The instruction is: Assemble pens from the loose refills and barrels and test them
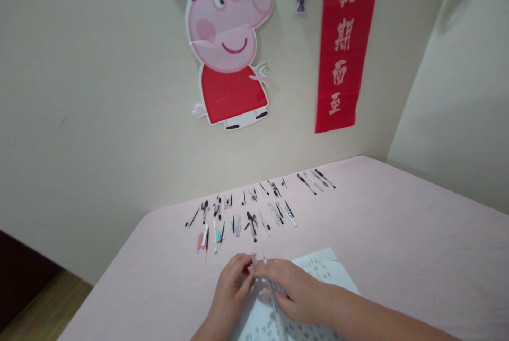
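My left hand (230,290) and my right hand (294,290) meet at their fingertips over white sheets of paper (326,269) with handwriting near the front of a pink table (397,235). Both hands pinch a thin clear pen (273,298) that runs down under my right palm. The left fingers close on its upper end, which looks like a small pale piece, though I cannot make it out well. Beyond the hands, many pens and pen parts (250,213) lie in loose rows across the table.
Three more pens (316,179) lie at the far right of the rows. The table stands in a corner against a cream wall with a cartoon pig sticker (228,44) and a red banner (344,44). Wooden floor (43,304) shows at the left.
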`<act>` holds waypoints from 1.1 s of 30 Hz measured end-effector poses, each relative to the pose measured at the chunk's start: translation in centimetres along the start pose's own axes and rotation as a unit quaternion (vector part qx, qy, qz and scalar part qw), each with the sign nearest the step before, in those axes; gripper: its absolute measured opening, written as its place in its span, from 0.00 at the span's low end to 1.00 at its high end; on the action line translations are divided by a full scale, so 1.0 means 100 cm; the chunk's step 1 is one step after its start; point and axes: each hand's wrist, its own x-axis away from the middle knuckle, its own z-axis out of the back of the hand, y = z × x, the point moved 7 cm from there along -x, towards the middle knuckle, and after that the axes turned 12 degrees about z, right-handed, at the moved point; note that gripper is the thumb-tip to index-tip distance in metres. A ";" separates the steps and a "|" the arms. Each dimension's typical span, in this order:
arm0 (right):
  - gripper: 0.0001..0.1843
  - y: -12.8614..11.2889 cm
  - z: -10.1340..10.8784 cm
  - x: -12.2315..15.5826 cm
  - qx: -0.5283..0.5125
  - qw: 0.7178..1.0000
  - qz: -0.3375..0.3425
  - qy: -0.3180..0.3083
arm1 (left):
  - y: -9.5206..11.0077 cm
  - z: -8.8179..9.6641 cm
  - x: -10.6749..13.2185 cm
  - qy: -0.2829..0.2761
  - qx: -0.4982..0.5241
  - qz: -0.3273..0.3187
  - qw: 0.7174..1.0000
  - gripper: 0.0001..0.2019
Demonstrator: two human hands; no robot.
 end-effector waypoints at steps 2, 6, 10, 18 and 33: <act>0.23 0.001 -0.002 0.000 -0.005 1.000 0.003 -0.006 | 0.002 -0.001 0.000 -0.009 -0.003 -0.002 1.000 0.08; 0.24 0.004 -0.006 0.002 -0.003 1.000 0.013 -0.020 | 0.001 -0.003 0.000 -0.009 -0.013 0.004 1.000 0.07; 0.24 0.008 -0.008 0.005 0.015 1.000 0.012 -0.022 | -0.003 -0.005 0.000 -0.013 -0.017 0.015 1.000 0.08; 0.17 0.014 0.010 0.009 0.029 0.995 0.003 0.094 | -0.016 -0.002 -0.002 0.005 -0.004 0.081 0.997 0.06; 0.02 0.049 0.008 0.017 -0.116 0.954 -0.181 0.211 | -0.008 -0.004 -0.002 -0.017 -0.038 0.076 0.996 0.04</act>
